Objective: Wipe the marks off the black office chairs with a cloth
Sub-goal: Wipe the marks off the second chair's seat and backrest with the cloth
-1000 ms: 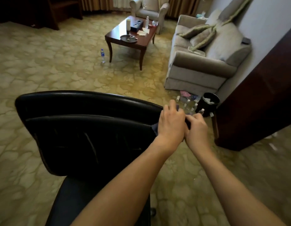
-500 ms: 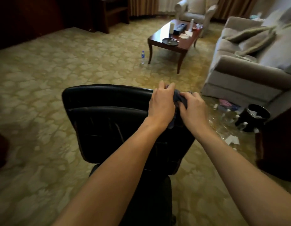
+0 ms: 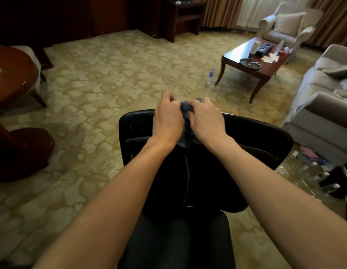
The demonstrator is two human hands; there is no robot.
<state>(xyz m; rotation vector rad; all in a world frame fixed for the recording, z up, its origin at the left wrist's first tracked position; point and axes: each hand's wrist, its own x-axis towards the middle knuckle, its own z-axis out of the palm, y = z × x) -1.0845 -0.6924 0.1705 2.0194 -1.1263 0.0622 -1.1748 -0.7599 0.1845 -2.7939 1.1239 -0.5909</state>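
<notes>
Both hands, left hand [image 3: 168, 117] and right hand [image 3: 204, 118], pinch 1 bunched blue cloth [image 3: 185, 109] with curled fingers at the top edge of the black office chair [image 3: 256, 140]. Soft and light, it likely needs refolding into a flat pad.

Patterned carpet [image 3: 110, 78]: office chair [image 3: 256, 144], water bottle [image 3: 210, 76].

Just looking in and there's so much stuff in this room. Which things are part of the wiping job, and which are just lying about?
Part of the job:
- black chair
- cloth, held by left hand and right hand over the chair's top edge

Lying about:
- bottle on the carpet
- coffee table with ashtray
- sofa
- armchair
- litter beside the sofa
</notes>
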